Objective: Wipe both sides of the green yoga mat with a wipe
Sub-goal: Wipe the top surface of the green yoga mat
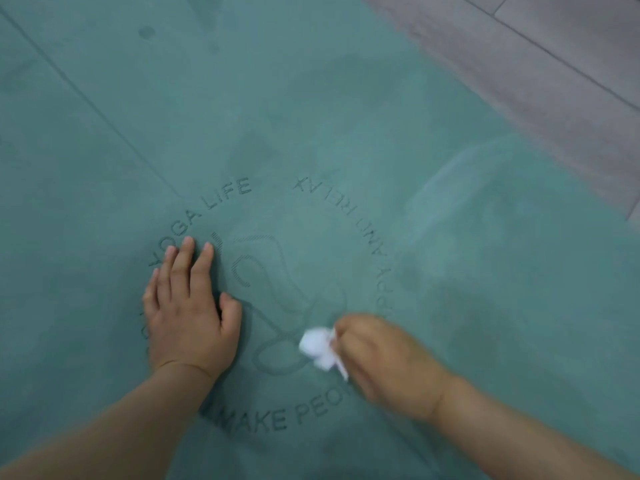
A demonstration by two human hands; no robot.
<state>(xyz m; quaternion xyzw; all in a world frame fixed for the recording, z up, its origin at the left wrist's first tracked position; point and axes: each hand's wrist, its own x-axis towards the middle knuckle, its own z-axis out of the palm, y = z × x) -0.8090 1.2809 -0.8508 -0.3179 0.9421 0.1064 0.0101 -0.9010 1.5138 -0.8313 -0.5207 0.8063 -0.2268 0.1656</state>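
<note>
left hand (188,318) is pressing flat, fingers straight, on green yoga mat (311,109) left of its circular logo (277,306) | right hand (384,358) is gripping crumpled white wipe (317,346) on logo's lower right | risk: soft matte mat is lying on smooth grey floor (554,64); hard strokes could bunch it or shred the thin wipe

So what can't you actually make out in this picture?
- Right hand: motion-blurred in the head view; its fingers under the white wipe are indistinct.
- Printed ring of words: partly covered by both hands.
- Green yoga mat: its underside is hidden, and the frame cuts off its ends.
</note>
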